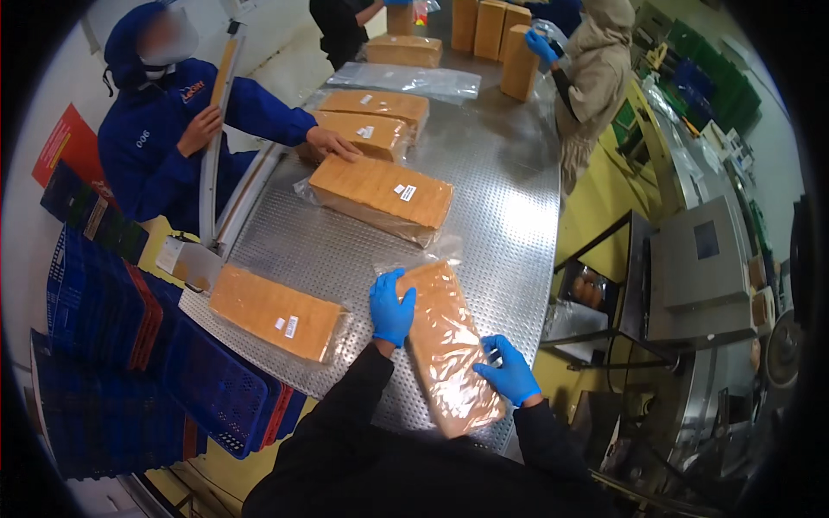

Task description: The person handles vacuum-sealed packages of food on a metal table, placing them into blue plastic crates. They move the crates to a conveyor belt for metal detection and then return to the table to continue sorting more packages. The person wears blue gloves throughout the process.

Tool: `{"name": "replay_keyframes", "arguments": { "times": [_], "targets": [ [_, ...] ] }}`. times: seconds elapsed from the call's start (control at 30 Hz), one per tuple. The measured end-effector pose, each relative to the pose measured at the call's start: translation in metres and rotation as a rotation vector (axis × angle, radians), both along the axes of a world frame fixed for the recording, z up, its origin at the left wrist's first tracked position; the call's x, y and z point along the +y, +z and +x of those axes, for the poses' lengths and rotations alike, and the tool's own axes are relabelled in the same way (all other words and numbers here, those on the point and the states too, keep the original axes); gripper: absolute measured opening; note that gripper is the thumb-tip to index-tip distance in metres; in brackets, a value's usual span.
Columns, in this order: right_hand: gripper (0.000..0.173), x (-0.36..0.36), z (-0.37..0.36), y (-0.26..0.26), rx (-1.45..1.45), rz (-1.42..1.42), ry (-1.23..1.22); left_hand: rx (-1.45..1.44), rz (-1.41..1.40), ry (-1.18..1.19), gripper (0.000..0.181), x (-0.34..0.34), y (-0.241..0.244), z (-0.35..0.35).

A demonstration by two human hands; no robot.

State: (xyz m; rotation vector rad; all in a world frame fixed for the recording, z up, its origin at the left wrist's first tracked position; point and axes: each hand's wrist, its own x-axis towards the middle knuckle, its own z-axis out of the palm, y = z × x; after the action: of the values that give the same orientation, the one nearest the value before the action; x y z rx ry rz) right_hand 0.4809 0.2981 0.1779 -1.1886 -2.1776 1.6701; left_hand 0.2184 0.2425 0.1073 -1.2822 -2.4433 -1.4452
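A long brown block of bread or cake (447, 343) in a clear plastic bag lies slanted on the metal table before me. My left hand (392, 309), in a blue glove, grips its far left edge, near the loose end of the bag. On the block's right side, my right hand (508, 370), also blue-gloved, holds the edge with thumb and fingers. Light glints off the creased plastic, and no label shows on its top. To the left rests another bagged block (275, 311) with two white stickers. Beyond my hands lies a third labelled block (382, 194).
A co-worker in blue (175, 129) touches the third block and holds the raised arm of a bag sealer (220, 136). Blue crates (217, 395) stand stacked at left. Other people work by upright blocks (490, 29) at the far end. Metal equipment (696, 252) stands at right.
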Motion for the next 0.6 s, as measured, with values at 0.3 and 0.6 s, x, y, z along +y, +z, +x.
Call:
{"name": "replay_keyframes", "arguments": {
  "times": [0.3, 0.6],
  "targets": [
    [0.064, 0.089, -0.015, -0.099, 0.512, -0.424, -0.383, -1.257, 0.233, 0.041, 0.041, 0.012, -0.056, 0.024],
    [0.008, 0.115, -0.065, -0.142, 0.482, -0.457, -0.363, -0.914, 0.073, -0.244, 0.020, 0.026, -0.082, -0.018]
  ]
}}
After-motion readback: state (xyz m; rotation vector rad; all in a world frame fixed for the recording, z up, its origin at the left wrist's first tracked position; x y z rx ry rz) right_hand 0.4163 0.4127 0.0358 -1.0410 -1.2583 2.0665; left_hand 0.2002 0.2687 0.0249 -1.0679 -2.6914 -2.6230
